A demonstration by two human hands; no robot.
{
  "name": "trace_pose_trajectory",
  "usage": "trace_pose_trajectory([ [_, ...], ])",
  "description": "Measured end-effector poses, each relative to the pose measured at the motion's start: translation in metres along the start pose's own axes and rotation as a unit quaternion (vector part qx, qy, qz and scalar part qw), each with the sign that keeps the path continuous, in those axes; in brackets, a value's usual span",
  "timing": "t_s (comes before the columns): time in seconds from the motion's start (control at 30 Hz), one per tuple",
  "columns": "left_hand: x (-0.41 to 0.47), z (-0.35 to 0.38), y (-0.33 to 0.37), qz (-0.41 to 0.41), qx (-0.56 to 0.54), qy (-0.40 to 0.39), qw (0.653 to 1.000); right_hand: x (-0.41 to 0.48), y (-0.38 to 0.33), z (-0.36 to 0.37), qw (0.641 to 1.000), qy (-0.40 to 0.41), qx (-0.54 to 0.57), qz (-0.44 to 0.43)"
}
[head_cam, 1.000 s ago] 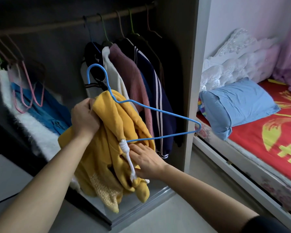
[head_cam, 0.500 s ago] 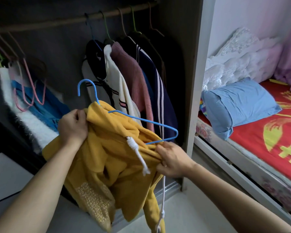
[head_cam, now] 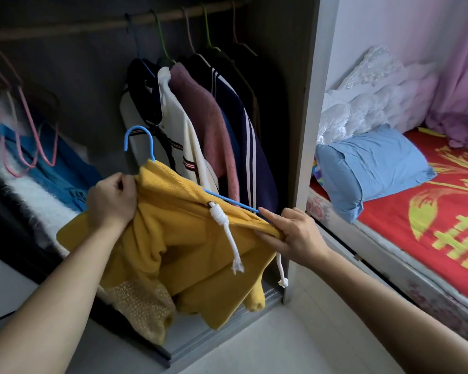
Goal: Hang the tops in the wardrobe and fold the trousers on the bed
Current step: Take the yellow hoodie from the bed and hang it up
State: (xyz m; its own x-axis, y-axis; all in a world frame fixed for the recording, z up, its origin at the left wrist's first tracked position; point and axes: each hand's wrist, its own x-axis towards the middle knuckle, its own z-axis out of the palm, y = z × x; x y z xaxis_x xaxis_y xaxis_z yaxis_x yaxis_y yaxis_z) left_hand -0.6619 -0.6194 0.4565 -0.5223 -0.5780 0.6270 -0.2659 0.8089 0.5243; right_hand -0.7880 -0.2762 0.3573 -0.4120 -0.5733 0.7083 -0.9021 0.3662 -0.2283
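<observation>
- bed (head_cam: pixel 416 233) has a red printed cover, blue pillow (head_cam: pixel 370 168) at the wardrobe end, white lacy bedding (head_cam: pixel 370 95) piled behind it
- wardrobe rail (head_cam: pixel 92 25) carries a bunch of hung tops (head_cam: pixel 216 125)

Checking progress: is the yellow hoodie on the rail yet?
Not yet. The hoodie is partly on the hanger, but the hook is free, well below the rail.

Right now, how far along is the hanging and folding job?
Done: several tops hang on the rail. In hand: the yellow hoodie, draped on the blue hanger, gripped by left hand and right hand. Left: hooking it on the rail; no trousers in view.
</observation>
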Motion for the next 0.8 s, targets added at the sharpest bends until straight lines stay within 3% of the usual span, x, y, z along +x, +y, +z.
trace_pose_trajectory([
  [0.1,0.003,0.000,0.005,0.031,0.000,-0.005,0.999,0.011,0.007,-0.009,0.995,0.016,-0.025,-0.090],
  [0.23,0.008,0.002,0.008,0.059,0.003,-0.016,0.998,0.019,0.014,-0.022,0.982,-0.027,-0.054,-0.179],
  [0.5,0.018,0.009,0.003,-0.028,-0.114,-0.008,0.993,0.025,0.027,-0.023,0.990,-0.068,-0.040,-0.115],
  [0.67,0.020,0.009,-0.004,-0.019,-0.117,-0.032,0.992,0.028,0.027,-0.024,0.993,-0.105,0.032,-0.050],
  [0.8,0.024,0.006,0.000,0.003,-0.089,-0.034,0.995,0.040,0.022,-0.026,0.989,-0.122,0.025,-0.085],
])
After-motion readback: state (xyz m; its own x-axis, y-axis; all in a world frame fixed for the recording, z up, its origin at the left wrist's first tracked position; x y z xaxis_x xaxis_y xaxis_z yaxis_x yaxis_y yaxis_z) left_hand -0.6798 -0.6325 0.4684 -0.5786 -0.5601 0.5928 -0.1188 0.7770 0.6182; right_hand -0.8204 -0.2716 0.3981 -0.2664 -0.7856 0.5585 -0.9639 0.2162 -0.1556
